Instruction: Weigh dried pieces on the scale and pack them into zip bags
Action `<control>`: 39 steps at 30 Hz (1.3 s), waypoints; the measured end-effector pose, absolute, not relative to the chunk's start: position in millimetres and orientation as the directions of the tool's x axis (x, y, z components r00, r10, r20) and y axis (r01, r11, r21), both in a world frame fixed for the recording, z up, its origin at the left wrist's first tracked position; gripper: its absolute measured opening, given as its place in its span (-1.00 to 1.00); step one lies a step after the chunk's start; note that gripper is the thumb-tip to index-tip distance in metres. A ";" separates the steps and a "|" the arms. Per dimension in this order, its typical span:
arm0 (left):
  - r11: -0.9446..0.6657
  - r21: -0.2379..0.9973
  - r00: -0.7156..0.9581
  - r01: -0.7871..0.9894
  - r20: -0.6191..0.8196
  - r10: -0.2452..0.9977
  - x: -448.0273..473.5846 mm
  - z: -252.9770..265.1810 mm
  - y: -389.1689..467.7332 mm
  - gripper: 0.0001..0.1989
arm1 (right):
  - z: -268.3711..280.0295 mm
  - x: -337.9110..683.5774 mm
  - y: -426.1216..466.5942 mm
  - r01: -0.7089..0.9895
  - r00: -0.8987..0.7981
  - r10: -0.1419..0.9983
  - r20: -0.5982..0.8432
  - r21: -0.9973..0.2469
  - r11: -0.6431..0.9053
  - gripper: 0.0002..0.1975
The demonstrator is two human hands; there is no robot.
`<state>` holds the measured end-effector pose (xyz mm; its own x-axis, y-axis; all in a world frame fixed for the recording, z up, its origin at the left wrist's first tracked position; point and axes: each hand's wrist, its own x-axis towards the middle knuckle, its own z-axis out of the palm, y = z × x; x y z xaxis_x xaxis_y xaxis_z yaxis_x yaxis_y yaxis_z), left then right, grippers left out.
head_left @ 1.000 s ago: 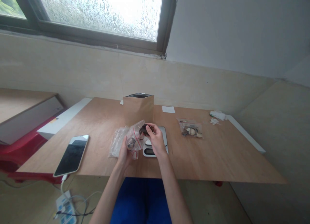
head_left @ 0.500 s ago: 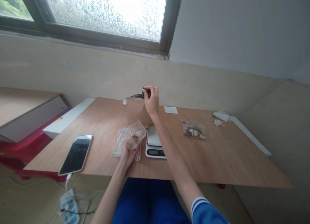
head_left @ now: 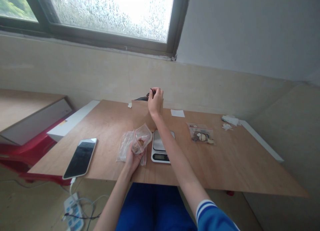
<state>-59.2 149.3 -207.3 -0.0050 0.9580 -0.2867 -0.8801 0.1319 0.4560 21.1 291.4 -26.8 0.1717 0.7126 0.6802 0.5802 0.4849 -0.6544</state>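
My left hand (head_left: 133, 158) is closed around a clear zip bag (head_left: 144, 137) with some brownish pieces in its bottom. Under and beside that bag lie more clear zip bags (head_left: 123, 147) on the table. My right hand (head_left: 155, 102) is raised at the top of a brown paper bag (head_left: 140, 111), its fingers pinched on a small dark brown piece (head_left: 153, 92) whose kind I cannot make out. Dark material (head_left: 142, 98) shows at the paper bag's opening. A white kitchen scale (head_left: 156, 144) with a metal plate sits below my right forearm, which partly covers it.
A filled zip bag (head_left: 202, 134) lies right of the scale. A phone (head_left: 80, 158) with a charging cable rests at the left edge. White paper (head_left: 177, 113) and crumpled tissues (head_left: 231, 120) are at the back. A power strip (head_left: 73, 211) is on the floor.
My right hand has shifted slightly at the paper bag's opening, still pinching the dark piece. My left hand keeps the zip bag in nearly the same place. The whole view has moved slightly.
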 end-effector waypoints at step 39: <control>0.086 0.555 -0.065 -0.828 -0.248 0.967 -56.3 -196.4 144.5 -0.75 | -19.5 48.2 225.9 0.463 -0.401 0.743 0.536 -0.581 0.670 -0.75</control>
